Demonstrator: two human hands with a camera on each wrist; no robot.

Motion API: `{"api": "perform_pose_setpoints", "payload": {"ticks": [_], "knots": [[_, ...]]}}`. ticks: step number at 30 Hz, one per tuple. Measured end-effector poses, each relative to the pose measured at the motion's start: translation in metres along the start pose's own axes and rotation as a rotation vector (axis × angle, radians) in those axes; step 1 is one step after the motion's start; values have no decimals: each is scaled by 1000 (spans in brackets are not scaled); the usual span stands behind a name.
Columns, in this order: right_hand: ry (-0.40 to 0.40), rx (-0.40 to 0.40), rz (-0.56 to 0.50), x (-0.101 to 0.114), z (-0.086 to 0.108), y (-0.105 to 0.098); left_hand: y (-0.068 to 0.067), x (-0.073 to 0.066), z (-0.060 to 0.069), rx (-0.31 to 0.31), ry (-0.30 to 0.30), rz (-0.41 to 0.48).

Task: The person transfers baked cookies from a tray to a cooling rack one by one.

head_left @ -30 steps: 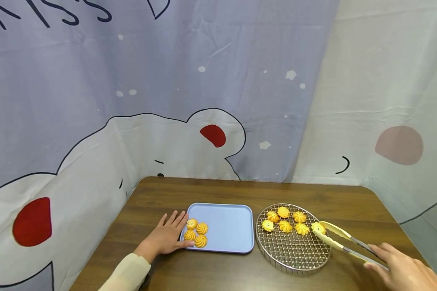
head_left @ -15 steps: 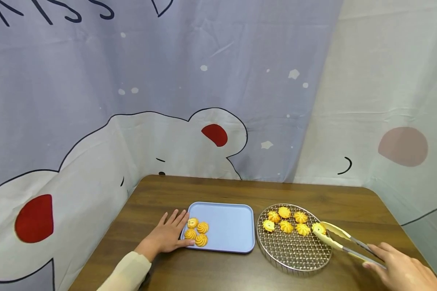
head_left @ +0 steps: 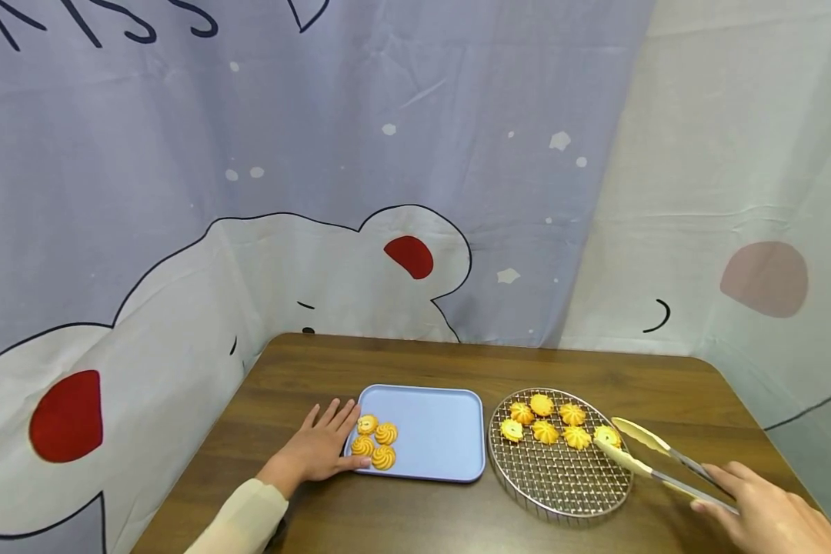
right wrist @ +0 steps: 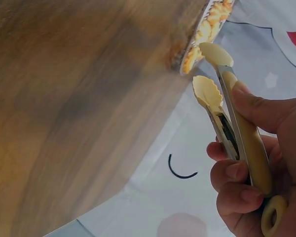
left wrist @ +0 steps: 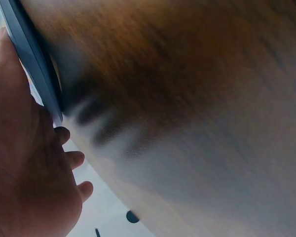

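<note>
My left hand (head_left: 318,445) rests at the left edge of a light blue tray (head_left: 443,435), fingers straight and thumb across the near corner. Several swirled piped cookies (head_left: 384,458) sit on the tray's left side. In the right hand (head_left: 775,508) I hold metal tongs (head_left: 685,485) with cream-coloured tips; the right wrist view shows fingers curled round the tongs' handle (right wrist: 254,153). Their tips are spread on either side of a cookie (head_left: 607,437) at the right rim of a round wire rack (head_left: 568,481). The near tip seems to touch that cookie; the far one stands apart from it.
Several more cookies (head_left: 545,432) lie on the back half of the rack. Tray and rack stand side by side on a brown wooden table (head_left: 415,358). A printed curtain (head_left: 332,138) hangs behind the table and along its sides.
The tongs' far tip has moved slightly away from the cookie, so the tips are wider apart. The left hand, tray and cookies have stayed in place.
</note>
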State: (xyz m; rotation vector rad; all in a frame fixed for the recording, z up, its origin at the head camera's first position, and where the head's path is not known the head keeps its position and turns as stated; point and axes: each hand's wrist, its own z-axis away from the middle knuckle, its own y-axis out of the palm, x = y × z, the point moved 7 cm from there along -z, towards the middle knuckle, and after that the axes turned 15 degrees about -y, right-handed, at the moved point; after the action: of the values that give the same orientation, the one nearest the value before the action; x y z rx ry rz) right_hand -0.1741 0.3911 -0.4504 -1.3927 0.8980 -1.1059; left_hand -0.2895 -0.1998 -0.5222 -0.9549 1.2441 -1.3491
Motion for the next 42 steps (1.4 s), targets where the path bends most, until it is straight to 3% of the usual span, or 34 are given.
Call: {"api": "perform_pose_setpoints", "payload": {"ticks": [5,10,17,22,32,42], "knots": [[-43,-58,1,22,-4,-10,-1,-1,2,2,1,-1],[-114,-182,5,53,-7,-19,-3,-2,3,8,8,-2],[-227,-295,-3,93,-26,-22,-5,-2,-2,-8,12,-10],[-274,-290,-22,117,-44,-19,-6,-2,-5,-8,8,-14],[-356,-297,-35,158,-69,-11,-1,-1,1,-13,45,8],[-440,-332,-16,192,-94,-3,-1,1,1,-6,13,-7]]}}
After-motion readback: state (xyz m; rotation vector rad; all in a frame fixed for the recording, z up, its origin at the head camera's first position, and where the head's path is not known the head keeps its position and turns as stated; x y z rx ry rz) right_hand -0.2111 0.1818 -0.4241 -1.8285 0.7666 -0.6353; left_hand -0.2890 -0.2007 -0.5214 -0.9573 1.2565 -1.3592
